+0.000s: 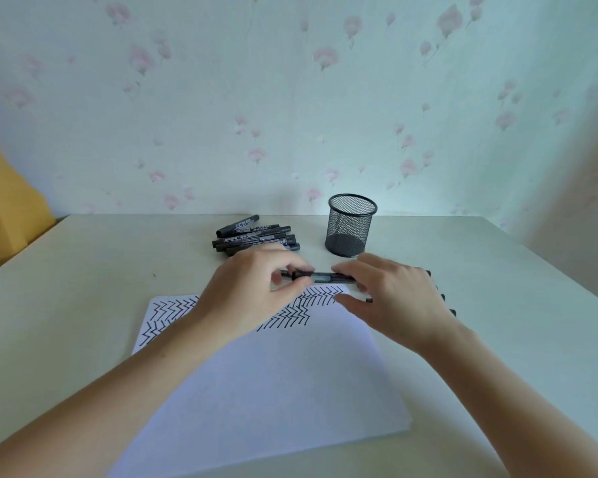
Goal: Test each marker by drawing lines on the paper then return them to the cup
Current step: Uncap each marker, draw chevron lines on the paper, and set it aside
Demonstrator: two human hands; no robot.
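Both hands (256, 288) (394, 298) pinch marker (325, 277) over pale table (83, 288) (floral wallpaper (290, 98) behind).

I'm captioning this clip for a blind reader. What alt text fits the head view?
Both hands, left hand and right hand, hold one black marker level above a paper with zigzag lines. Behind it, a pile of markers lies left of an empty mesh cup.

Soft even daylight, faint shadows, wide-angle bending at edges
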